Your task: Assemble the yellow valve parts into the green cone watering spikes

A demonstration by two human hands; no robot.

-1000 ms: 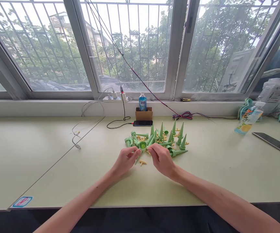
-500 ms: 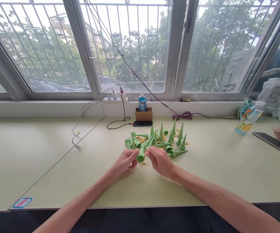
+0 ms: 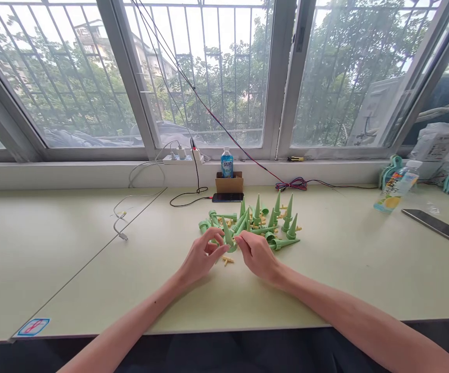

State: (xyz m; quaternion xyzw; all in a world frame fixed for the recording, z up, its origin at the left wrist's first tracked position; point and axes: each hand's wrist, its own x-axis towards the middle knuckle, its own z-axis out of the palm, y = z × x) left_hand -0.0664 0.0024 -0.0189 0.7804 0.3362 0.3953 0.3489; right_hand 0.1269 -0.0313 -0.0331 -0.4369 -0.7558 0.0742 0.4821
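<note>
A green plastic watering spike (image 3: 227,234) is between my hands with its tip up. My left hand (image 3: 204,255) is at its left side, fingers curved and loosely bent, thumb at the wide base. My right hand (image 3: 258,254) is closed in a pinch at the spike's right side; whether a small yellow part is also in those fingertips I cannot tell. Just below lies a yellow T-shaped valve (image 3: 228,260) on the table. Behind my hands is a pile of similar green spikes (image 3: 257,212), some upright, some lying, with small yellow pieces among them.
On the table (image 3: 111,285) behind the pile lies a phone (image 3: 227,197) before a small cardboard box (image 3: 229,185) with a blue bottle (image 3: 227,163). Coiled cable (image 3: 296,183) lies near the sill. To the right are a tilted drink bottle (image 3: 397,187) and another phone (image 3: 438,226).
The spike has turned from its open end facing me to tip up. My left fingers have lifted and spread around it. A person's hand at the far right has left the view.
</note>
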